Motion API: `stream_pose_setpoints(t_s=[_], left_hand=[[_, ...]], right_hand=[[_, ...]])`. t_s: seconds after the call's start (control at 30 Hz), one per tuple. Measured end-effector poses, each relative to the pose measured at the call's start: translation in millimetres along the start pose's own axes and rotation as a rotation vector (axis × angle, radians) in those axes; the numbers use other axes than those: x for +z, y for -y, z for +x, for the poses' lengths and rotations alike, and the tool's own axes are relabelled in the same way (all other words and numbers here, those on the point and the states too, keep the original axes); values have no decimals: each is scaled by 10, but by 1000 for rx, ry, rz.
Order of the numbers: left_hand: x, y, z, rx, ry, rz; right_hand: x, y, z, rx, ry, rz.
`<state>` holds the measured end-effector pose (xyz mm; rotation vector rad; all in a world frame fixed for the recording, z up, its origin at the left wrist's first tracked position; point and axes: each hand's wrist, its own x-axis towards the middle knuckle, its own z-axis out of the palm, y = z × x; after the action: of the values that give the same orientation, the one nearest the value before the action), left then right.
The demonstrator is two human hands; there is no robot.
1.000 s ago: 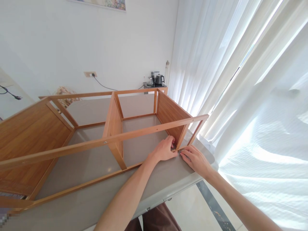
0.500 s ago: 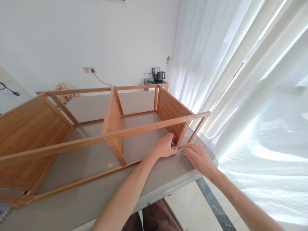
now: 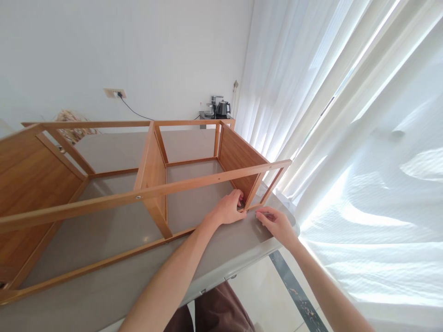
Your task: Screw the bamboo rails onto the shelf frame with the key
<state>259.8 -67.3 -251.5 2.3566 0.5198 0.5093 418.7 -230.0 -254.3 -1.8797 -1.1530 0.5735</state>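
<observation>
A brown wooden shelf unit (image 3: pixel 180 186) lies on its side on a grey-covered table (image 3: pixel 221 249). My left hand (image 3: pixel 228 208) is closed around its lower near rail, close to the corner where the right-hand end panel (image 3: pixel 238 157) meets it. Those fingertips reach inside the frame and are partly hidden. Just right of that corner, my right hand (image 3: pixel 277 224) is closed in a pinch beside the rail's outer side. Whatever is between its fingers is too small to make out.
White curtains (image 3: pixel 346 161) hang close on the right. Behind the shelf unit, a kettle (image 3: pixel 224 108) and a coffee maker (image 3: pixel 214 105) stand on a small cabinet (image 3: pixel 230 122). A wall socket (image 3: pixel 114 93) has a black cord. Dried stalks (image 3: pixel 71 129) show at back left.
My right hand's fingers have gone from extended to more curled, close to the same corner. My left hand keeps its hold. The whole view has shifted slightly.
</observation>
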Motion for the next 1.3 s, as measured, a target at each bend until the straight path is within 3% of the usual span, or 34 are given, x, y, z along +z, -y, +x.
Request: stream_pose_setpoints(t_s=[0.2, 0.43, 0.7, 0.9, 1.3], left_hand=[[20, 24, 11, -9, -2, -2], [32, 45, 18, 17, -16, 2], [9, 13, 22, 7, -4, 2], [0, -1, 12, 9, -6, -7], [-15, -16, 18, 5, 6, 1]], right_hand=[[34, -27, 14, 65, -52, 35], [96, -17, 14, -10, -83, 19], [97, 22, 23, 105, -98, 65], [137, -23, 4, 9, -161, 2], [113, 96, -14, -42, -129, -187]])
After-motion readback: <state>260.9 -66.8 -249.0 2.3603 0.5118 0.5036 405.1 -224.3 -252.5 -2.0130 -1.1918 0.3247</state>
